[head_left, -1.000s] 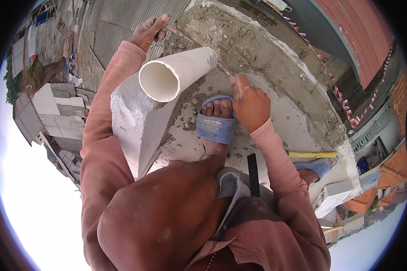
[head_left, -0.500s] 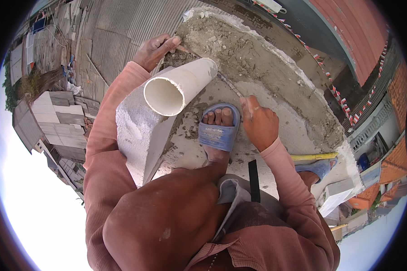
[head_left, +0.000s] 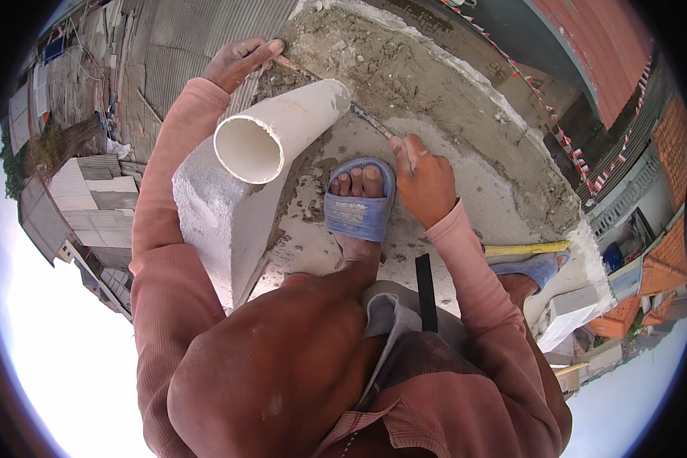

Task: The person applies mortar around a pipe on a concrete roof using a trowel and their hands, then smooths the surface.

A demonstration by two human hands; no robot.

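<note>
My left hand (head_left: pixel 240 61) reaches far forward to the ledge's edge and pinches one end of a thin rod (head_left: pixel 370 122). The rod runs diagonally across rough grey mortar (head_left: pixel 404 69) and passes behind a white plastic pipe (head_left: pixel 282 126). My right hand (head_left: pixel 424 179) is closed on the rod's near end, just right of the pipe. The pipe lies tilted on a white block (head_left: pixel 217 221) with its open mouth facing me. My foot in a blue sandal (head_left: pixel 359 206) stands between the block and my right hand.
I crouch on a concrete slab (head_left: pixel 481 191) high above corrugated roofs (head_left: pixel 91 183); it drops off at the left and far edges. A yellow bar (head_left: pixel 527 248) and my other blue sandal (head_left: pixel 538 267) lie at the right. A white block (head_left: pixel 569 317) sits by the right edge.
The view has tilted, so pipe and hands sit a little further right in the picture. Both hands stay on the rod. My right hand has shifted slightly along the slab.
</note>
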